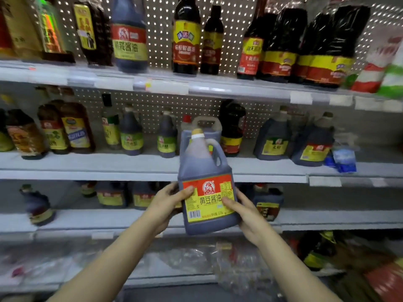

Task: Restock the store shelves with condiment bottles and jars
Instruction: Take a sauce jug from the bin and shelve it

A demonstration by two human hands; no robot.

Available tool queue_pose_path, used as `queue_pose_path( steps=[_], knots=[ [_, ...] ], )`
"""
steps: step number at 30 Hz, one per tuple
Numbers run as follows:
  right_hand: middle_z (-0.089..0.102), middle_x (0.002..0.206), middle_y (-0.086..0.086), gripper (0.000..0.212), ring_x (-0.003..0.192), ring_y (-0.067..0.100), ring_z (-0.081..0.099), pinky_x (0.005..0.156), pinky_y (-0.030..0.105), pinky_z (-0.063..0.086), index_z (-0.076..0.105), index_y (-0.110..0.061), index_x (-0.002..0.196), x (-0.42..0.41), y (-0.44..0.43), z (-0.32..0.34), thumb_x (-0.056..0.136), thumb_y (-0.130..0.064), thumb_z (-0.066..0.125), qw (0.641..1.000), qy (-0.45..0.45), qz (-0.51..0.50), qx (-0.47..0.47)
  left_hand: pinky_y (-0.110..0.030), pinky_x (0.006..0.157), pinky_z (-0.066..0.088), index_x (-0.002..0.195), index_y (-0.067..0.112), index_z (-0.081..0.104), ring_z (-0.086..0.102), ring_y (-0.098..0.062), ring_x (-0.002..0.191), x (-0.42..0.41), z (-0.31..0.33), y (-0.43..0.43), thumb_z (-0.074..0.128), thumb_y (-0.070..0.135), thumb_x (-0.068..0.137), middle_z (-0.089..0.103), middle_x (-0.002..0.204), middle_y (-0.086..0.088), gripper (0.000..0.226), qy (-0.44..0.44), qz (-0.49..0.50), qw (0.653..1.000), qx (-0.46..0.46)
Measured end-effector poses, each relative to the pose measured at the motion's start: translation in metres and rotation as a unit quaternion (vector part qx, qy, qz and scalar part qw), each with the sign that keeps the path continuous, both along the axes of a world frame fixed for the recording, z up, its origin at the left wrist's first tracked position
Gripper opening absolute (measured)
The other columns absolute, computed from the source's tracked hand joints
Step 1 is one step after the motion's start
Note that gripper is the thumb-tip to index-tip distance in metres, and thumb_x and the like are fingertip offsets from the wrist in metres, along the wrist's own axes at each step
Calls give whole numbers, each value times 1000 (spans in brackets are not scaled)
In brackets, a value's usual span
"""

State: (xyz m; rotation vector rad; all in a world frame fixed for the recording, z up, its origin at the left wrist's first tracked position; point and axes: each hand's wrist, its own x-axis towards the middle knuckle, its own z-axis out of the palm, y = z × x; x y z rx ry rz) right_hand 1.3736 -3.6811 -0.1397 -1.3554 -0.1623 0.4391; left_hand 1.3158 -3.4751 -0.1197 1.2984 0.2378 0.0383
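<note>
A large soy sauce jug (202, 166) with a handle, a yellow cap and a red and yellow label is held upright in front of the shelves. My left hand (168, 203) grips its lower left side, thumb on the label. My right hand (244, 212) grips its lower right side, thumb on the label as well. The jug hangs in the air in front of the second shelf (109, 164), just ahead of a similar jug (205, 129) with a red cap standing on that shelf.
The top shelf (152, 81) carries tall dark sauce bottles. On the second shelf small bottles (130, 136) stand left and dark jugs (272, 140) right of the held jug. The third shelf (87, 219) holds more jugs. Plastic-wrapped goods (229, 264) lie at the bottom.
</note>
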Motion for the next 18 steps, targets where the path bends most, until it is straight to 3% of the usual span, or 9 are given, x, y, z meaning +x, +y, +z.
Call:
queue_pose_path(
  steps=[2,8,11,15,18],
  knots=[
    [73,110,7,57,100,22,70,78,31,54,59,-19,124,-3,-1,-17,69,-20,74,999,28,19,5,-34,81,55,117,9,62,68,-19,92,-9,-14,-2,69,17,84,71,111,-9,35,17,11,1000,1],
    [69,116,13,53,107,30,67,87,39,54,56,-13,127,-29,14,-83,76,-13,70,993,105,53,14,-37,85,54,119,9,62,69,-21,97,-40,-77,11,69,20,83,71,112,-10,38,99,32,995,-13],
    [70,117,12,63,108,30,66,93,44,51,57,-14,128,-39,31,-115,70,-20,82,988,137,76,-7,-37,85,55,120,10,60,67,-23,102,-55,-109,26,69,17,84,72,111,-9,38,141,52,988,-26],
    [71,115,11,66,105,28,68,85,38,53,57,-14,127,-50,67,-150,68,-21,85,979,174,99,-35,-38,84,56,120,8,60,68,-26,103,-73,-142,60,72,21,81,72,110,-11,42,171,49,984,-21],
    [70,116,10,61,106,28,67,85,38,53,58,-17,126,-57,108,-165,69,-21,81,975,187,108,-41,-31,78,57,116,9,62,70,-26,98,-81,-158,103,69,18,83,72,108,-11,35,182,44,982,-31]
  ],
)
